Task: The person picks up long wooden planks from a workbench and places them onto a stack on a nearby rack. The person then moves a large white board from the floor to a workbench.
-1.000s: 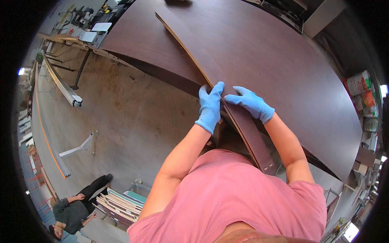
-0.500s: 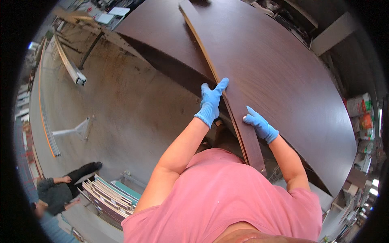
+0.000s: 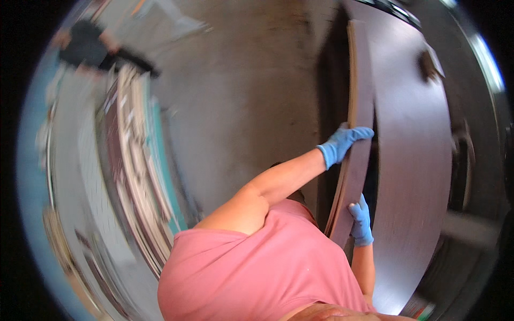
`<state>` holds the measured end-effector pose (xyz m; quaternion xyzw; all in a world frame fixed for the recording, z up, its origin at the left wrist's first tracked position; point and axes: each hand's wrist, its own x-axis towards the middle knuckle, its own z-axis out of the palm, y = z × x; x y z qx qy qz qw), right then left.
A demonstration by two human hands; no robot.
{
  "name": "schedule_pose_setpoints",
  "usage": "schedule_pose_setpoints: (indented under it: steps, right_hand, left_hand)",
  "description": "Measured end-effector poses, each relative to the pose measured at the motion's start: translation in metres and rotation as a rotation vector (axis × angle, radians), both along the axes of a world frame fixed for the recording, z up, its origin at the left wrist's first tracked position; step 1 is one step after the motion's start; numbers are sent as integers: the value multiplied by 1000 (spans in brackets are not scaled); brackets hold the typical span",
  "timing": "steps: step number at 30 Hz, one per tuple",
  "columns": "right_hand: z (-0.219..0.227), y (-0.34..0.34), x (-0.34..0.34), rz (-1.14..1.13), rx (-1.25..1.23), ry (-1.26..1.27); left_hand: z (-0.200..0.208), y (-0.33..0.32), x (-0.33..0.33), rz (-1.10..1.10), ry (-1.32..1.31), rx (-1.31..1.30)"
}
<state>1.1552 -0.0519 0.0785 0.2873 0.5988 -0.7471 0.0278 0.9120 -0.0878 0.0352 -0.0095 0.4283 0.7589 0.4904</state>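
Clamped grip: gloved left hand (image 3: 345, 144) across the narrow brown board (image 3: 364, 96) at mid-length, gloved right hand (image 3: 361, 220) on its right edge below; board just left of the broad brown panel (image 3: 412, 155)

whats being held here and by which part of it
The brown strip: the left hand grips its left long edge around mid-length, the right hand its right long edge, nearer the body.

Hands (image 3: 345, 144) (image 3: 362, 220): plain blue gloves
Held boards (image 3: 364, 96): brownish faces, tan edges
Surface (image 3: 409, 139): purplish brown
Shirt (image 3: 257, 267): pink
Stacked boards (image 3: 140, 174): cream, maroon, teal
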Motion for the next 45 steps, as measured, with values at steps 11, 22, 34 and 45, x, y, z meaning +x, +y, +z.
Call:
schedule_pose_setpoints:
  steps: [11,22,34,45]
  right_hand:
    - [117,12,-69,998,9,21]
    - [166,-322,-125,2012,150,169]
    - [113,-767,52,2822,336,343]
    - [-6,-960,280,3218,149,713]
  left_hand:
    - [126,-181,75,953,63,69]
    - [147,-475,291,2048,208,213]
    - [59,-725,571,2669,271,383]
    - [-44,-820,777,2992,240,249]
